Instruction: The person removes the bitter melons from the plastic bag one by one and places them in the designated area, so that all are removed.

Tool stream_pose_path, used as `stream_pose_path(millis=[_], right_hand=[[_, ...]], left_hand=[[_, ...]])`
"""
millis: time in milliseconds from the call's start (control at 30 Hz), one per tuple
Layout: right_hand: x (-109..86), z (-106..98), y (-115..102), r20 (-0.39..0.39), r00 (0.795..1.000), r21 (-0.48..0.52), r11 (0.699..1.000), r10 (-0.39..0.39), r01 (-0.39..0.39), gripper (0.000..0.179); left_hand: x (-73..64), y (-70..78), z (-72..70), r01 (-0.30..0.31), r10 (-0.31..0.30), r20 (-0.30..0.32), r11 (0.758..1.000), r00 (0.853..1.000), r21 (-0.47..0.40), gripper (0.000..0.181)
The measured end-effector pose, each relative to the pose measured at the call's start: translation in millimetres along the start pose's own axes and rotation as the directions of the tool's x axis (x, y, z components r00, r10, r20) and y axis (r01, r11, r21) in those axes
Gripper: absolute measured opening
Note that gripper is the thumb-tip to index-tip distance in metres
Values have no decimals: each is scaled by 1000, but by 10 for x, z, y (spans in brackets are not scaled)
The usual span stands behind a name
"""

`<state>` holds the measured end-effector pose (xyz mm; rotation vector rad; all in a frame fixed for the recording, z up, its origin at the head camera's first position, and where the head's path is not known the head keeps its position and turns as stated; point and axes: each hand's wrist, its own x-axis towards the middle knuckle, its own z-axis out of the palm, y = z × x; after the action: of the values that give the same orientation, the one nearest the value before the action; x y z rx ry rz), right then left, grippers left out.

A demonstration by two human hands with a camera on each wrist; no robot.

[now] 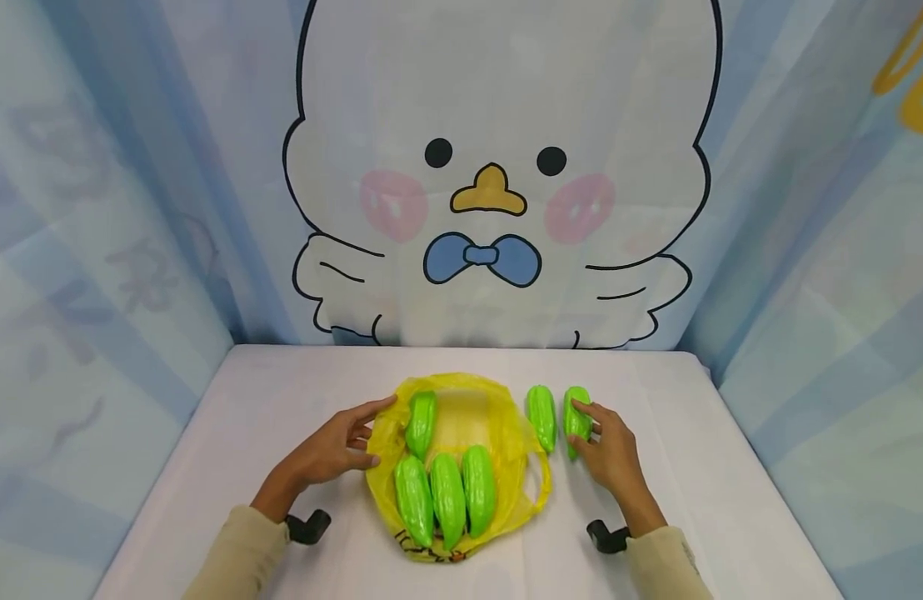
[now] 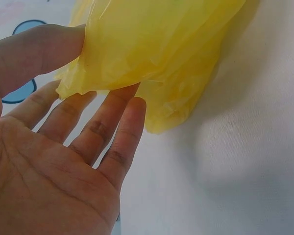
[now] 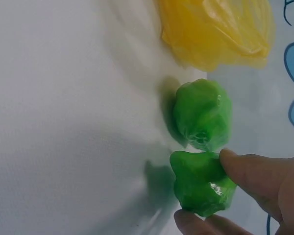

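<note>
A yellow plastic bag (image 1: 506,408) lies opened out at the middle of the table, with several green ribbed, cucumber-like vegetables (image 1: 448,500) on it. At the bag's left side is my left hand (image 1: 334,442), its thumb and fairly straight fingers spread apart and touching the plastic. The left wrist view shows some fingertips hidden behind the bag (image 2: 152,54). My right hand (image 1: 610,446) pinches a green vegetable (image 1: 577,412) between thumb and fingers, right of the bag. Another green vegetable (image 3: 203,112) lies between the held one and the bag.
The white table (image 1: 296,367) ends at a back curtain (image 1: 491,100) printed with a cartoon bird. Printed curtains (image 1: 79,275) also stand on both sides. Dark camera mounts (image 1: 309,527) stick out from both wrists. One bag handle loop (image 1: 542,492) lies on the bag's right side.
</note>
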<state>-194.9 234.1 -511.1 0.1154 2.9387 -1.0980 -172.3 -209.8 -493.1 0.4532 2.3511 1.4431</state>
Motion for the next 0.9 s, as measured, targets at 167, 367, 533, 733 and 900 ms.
stream_pose_path(millis=[167,367,533,733,900], right_hand=[[8,27,18,26,999,-6,1000,18,-18,66],[6,37,26,35,999,-18,999,28,-28,66],[-12,8,-24,-19,1000,-69,997,24,-25,67],[-66,27,-232,-113,993,-17,999,-37,35,64],[-100,69,-432,-142,984,67,990,-111,122,63]], left_hand=[[-4,-13,-8,14,-14,-11,1000,1000,6,89],[-15,-38,-16,15,-15,-10,1000,1000,5,88],[16,-19,-22,5,-5,-1,1000,1000,11,88],[-5,-8,-20,14,-14,-4,1000,1000,12,89],[-25,-10,-9,11,-11,-9,1000,1000,9,89]])
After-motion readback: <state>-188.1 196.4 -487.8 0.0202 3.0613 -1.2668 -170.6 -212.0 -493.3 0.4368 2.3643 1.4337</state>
